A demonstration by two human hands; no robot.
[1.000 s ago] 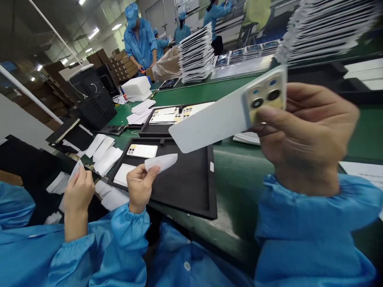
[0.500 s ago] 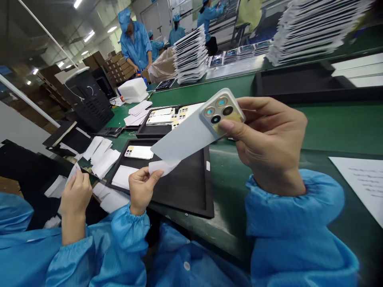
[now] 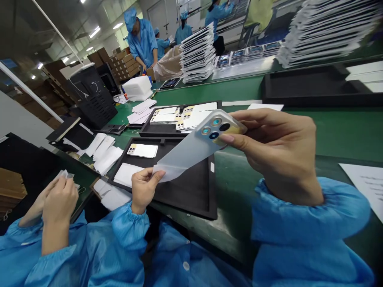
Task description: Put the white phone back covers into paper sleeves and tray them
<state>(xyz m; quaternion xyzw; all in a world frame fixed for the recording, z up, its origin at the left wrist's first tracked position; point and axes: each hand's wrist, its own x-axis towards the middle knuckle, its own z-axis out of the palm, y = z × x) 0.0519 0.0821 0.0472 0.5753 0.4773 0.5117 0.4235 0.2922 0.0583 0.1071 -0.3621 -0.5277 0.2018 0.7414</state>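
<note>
My right hand [image 3: 278, 153] pinches the camera end of a pale phone back panel [image 3: 194, 145] between thumb and fingers, tilted above the near black tray [image 3: 191, 195]. Pinched in my left hand [image 3: 145, 187] is the edge of a thin translucent sheet [image 3: 169, 171], which lies over the panel's lower end. In the near tray another white panel with a camera block [image 3: 143, 150] lies beside white sheets [image 3: 127, 174]. Several more panels [image 3: 199, 113] are stacked in the far black tray [image 3: 145, 128].
A co-worker's hands [image 3: 58, 199] hold film at the left. White papers [image 3: 107, 157] lie beside the near tray. Farther back stand a tall stack of white trays [image 3: 197, 56], a large black tray [image 3: 305, 85] and a black machine [image 3: 94, 95]. A printed sheet [image 3: 365, 183] lies right.
The panel's camera end and my right hand have moved lower. The translucent sheet now overlaps the panel's lower end more. At the left, the co-worker's hands have come together.
</note>
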